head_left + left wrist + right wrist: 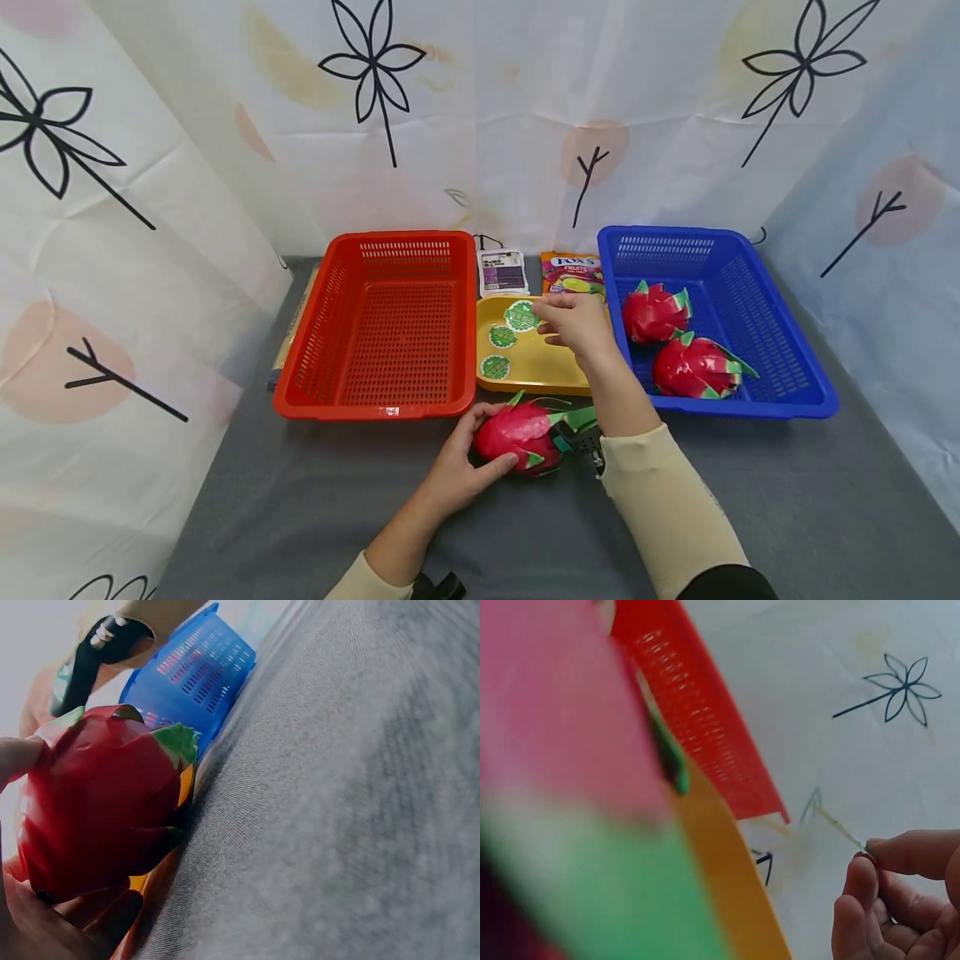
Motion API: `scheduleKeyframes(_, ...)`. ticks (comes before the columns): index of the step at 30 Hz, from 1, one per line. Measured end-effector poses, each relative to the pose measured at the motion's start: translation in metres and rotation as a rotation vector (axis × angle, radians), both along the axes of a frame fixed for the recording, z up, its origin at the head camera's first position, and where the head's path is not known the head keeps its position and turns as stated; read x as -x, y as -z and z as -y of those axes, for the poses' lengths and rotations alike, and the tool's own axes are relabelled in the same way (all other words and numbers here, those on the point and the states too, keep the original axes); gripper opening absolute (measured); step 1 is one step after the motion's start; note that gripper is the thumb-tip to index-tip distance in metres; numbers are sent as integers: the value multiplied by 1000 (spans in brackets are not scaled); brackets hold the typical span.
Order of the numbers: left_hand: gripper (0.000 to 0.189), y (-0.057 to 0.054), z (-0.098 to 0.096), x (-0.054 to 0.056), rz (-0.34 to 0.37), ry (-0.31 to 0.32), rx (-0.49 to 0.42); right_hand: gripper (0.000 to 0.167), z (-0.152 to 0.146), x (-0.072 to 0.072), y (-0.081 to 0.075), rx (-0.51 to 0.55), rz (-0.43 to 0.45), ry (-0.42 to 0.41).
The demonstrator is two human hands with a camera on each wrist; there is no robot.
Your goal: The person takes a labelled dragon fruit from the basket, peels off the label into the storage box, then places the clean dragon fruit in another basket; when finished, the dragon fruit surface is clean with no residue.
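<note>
My left hand (457, 467) grips a red dragon fruit (517, 437) with green leaf tips, low over the grey table in front of the yellow tray (555, 379). In the left wrist view the thumb lies on one side of the dragon fruit (97, 802), with fingers beneath it. Above the tray, my right hand (573, 325) pinches a round green-and-white sticker (522, 316) between thumb and fingertips. The right wrist view shows this sticker (838, 827) nearly edge-on. Two similar stickers, one green (502, 337) and another nearer one (495, 367), lie on the tray's left side.
A red basket (382, 412) stands left of the tray. The blue basket (780, 333) on the right holds two dragon fruits (693, 367). Behind the tray are a white-and-purple packet (502, 272) and a Fox's Fruits candy bag (572, 273). Patterned cloth (487, 125) surrounds the table.
</note>
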State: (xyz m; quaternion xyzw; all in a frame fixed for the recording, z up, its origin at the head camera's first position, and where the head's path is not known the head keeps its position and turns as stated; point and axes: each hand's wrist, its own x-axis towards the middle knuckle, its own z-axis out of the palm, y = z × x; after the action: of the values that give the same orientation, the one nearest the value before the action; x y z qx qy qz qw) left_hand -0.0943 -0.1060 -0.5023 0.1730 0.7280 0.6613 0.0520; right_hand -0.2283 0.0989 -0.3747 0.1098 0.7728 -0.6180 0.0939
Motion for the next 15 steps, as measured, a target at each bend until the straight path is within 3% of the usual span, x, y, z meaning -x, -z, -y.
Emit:
scheduleKeyframes(9,58,2,0,2,66,-29,-51,29,-6,14,27,-131,155,-39)
scheduleKeyframes(15,59,3,-1,3,89,-39,-48,26,-13,21,43,-172,210,-77)
